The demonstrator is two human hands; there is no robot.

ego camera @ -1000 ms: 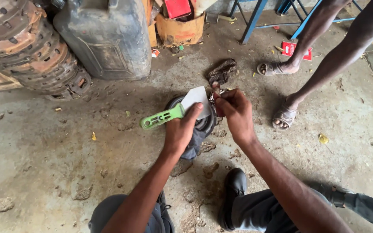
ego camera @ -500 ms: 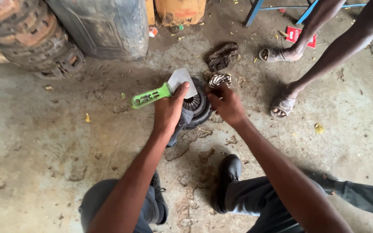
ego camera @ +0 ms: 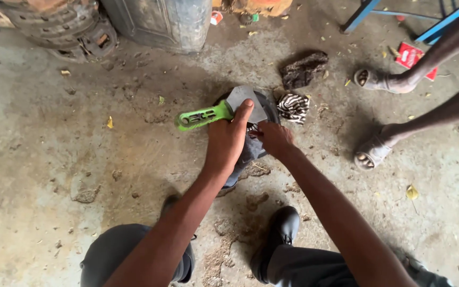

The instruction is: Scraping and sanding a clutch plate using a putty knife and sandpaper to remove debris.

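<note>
My left hand (ego camera: 228, 139) presses down on a scraper with a green handle (ego camera: 204, 116) and a grey metal blade (ego camera: 243, 99), thumb along the blade. Under it lies a dark round metal part (ego camera: 251, 149) on the dirty concrete floor. My right hand (ego camera: 273, 137) pinches something small at the part's top, just right of the blade; what it grips is hidden by the fingers. A black-and-white striped rag (ego camera: 292, 107) lies beside the part on its right.
Another person's legs in sandals (ego camera: 372, 153) stand at the right. A dark lump (ego camera: 303, 69) lies behind the part. A large dark jerrycan (ego camera: 160, 24) and stacked rusty parts (ego camera: 65, 24) stand at the back left. My black shoe (ego camera: 280, 228) is near.
The view has shifted so everything sits lower and closer in frame. My right hand slid left from the striped rag onto the round part; my left hand still holds the scraper there.
</note>
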